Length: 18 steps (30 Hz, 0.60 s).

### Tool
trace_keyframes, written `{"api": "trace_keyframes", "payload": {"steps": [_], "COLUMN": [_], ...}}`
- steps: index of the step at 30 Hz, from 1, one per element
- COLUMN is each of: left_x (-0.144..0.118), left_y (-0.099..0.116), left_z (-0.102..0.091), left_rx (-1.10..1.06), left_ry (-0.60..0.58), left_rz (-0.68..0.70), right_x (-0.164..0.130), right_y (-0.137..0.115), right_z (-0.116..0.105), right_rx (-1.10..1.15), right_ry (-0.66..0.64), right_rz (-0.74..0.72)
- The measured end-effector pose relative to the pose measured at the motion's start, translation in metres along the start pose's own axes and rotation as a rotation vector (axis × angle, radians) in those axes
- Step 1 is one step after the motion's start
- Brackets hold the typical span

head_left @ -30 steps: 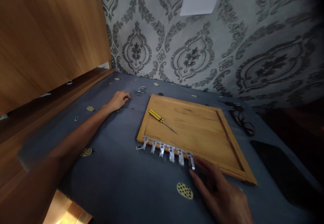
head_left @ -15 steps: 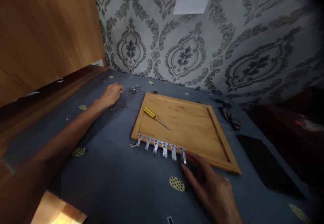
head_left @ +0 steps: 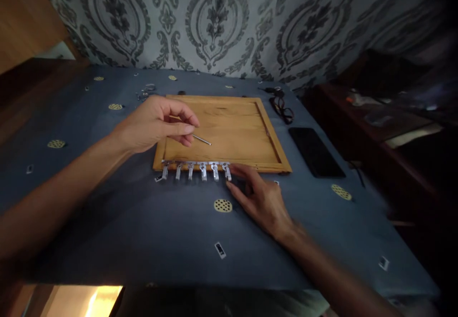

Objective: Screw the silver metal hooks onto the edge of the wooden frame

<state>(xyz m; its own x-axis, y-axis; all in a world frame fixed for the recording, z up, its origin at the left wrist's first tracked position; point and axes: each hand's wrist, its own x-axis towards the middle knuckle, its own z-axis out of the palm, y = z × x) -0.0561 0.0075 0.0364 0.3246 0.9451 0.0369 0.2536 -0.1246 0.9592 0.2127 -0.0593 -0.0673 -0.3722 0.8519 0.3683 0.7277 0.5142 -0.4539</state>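
My left hand is over the left part of a framed wooden board, thumb and fingertips pinched together. What they hold is too small to make out. Behind that hand lies a screwdriver; only its metal shaft shows, the handle being hidden. Along the board's near edge runs a row of several silver metal hooks. My right hand rests at the row's right end, index finger and thumb closed around the last metal hook.
Loose small metal pieces lie beyond my left hand. Eyeglasses and a dark flat phone or tablet are right of the board. A patterned wall bounds the blue tablecloth at the back.
My left hand has come from beside the small metal pieces to above the board, hiding the screwdriver's yellow handle. My right hand stays at the last hook. The view has shifted.
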Motion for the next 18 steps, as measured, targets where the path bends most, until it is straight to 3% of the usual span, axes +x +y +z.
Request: {"api": "trace_keyframes", "payload": {"steps": [8,18], "left_x": [0.009,0.021], "left_y": [0.011,-0.001], "left_z": [0.028,0.043], "left_rx": [0.095,-0.1], "left_ry": [-0.062,-0.256], "left_rz": [0.032,-0.034], "right_x": [0.0,0.0], "right_y": [-0.003,-0.005], "right_z": [-0.003,-0.004], "right_rx": [0.016,0.023], "right_ry": [-0.028,-0.032], "right_rz": [0.053,0.059]}}
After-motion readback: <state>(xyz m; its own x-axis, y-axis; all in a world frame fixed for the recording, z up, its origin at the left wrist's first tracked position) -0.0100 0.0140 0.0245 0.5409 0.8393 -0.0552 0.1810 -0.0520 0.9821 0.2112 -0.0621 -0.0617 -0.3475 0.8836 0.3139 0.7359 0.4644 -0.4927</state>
